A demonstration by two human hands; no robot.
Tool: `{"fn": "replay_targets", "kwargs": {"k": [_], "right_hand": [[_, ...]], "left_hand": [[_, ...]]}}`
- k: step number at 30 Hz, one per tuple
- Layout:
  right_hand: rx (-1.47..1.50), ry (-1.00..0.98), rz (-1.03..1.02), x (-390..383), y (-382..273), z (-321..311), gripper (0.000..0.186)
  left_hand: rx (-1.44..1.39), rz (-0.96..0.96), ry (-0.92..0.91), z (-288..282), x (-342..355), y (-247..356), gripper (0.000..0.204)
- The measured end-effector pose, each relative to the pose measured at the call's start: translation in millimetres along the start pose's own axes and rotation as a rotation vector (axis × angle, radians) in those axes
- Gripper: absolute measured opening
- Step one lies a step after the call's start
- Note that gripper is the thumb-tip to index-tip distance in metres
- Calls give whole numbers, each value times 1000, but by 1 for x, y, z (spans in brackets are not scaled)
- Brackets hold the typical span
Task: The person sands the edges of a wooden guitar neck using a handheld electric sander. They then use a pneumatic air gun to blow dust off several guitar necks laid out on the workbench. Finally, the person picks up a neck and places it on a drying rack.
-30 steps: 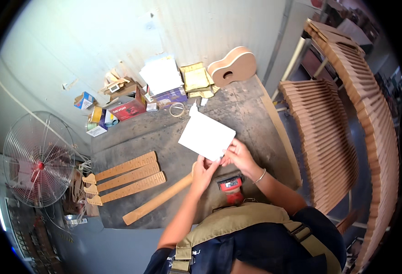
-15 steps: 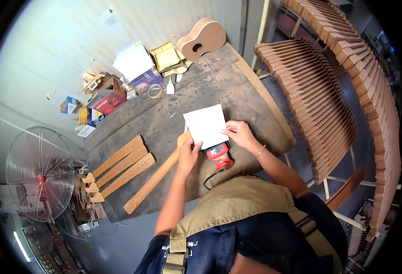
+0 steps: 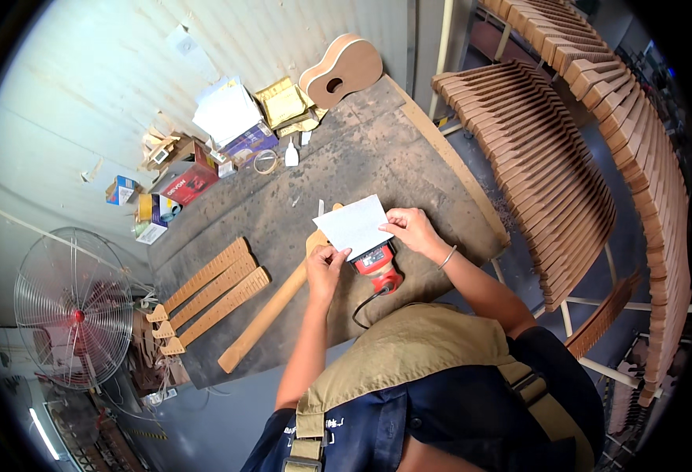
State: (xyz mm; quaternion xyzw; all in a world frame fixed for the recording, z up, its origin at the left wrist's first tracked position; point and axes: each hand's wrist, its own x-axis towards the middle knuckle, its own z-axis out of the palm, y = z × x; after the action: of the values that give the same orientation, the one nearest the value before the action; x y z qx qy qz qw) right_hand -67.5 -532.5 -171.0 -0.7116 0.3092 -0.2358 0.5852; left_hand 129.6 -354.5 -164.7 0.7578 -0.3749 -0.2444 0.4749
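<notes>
A white rectangular sheet (image 3: pixel 354 224), probably sandpaper or paper seen from its pale side, is held between my two hands above a red power sander (image 3: pixel 385 275). My left hand (image 3: pixel 327 263) pinches its lower left corner. At the right edge, the thumb and fingers of my right hand (image 3: pixel 411 230) close on it. The sander lies on the bench with its black cord toward me, and the sheet hides its far end. Left of it rests a long wooden neck (image 3: pixel 271 311), its far end partly covered by the sheet and my left hand.
Several fretted necks (image 3: pixel 216 295) lie on the dark bench (image 3: pixel 346 149) at left. Along the wall stand boxes (image 3: pixel 184 179), a glue bottle (image 3: pixel 291 153), a tape ring (image 3: pixel 265 162) and a small guitar body (image 3: pixel 342 69). A fan (image 3: pixel 74 311) is at left, racks of necks (image 3: pixel 542 181) at right.
The sheet's far edge has come down toward me, so it looks shorter and more tilted. More of the neck's far end shows behind it. Both hands keep their grip.
</notes>
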Motion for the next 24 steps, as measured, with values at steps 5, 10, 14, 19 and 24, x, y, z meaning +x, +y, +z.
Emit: {"fn": "replay_targets", "kwargs": {"k": [5, 10, 14, 19, 24], "right_hand": [[-40, -4, 7, -1, 0, -2, 16], [-6, 22, -6, -1, 7, 2, 18], [-77, -3, 17, 3, 7, -1, 20], [-132, -8, 51, 7, 6, -1, 23], [-120, -12, 42, 9, 10, -3, 24]], "left_hand": [[13, -76, -71, -4, 1, -6, 33], [-58, -78, -13, 0, -2, -12, 33], [-78, -177, -13, -2, -4, -2, 30], [-202, -212, -24, 4, -2, -12, 34], [-197, -253, -62, 3, 2, -6, 32]]}}
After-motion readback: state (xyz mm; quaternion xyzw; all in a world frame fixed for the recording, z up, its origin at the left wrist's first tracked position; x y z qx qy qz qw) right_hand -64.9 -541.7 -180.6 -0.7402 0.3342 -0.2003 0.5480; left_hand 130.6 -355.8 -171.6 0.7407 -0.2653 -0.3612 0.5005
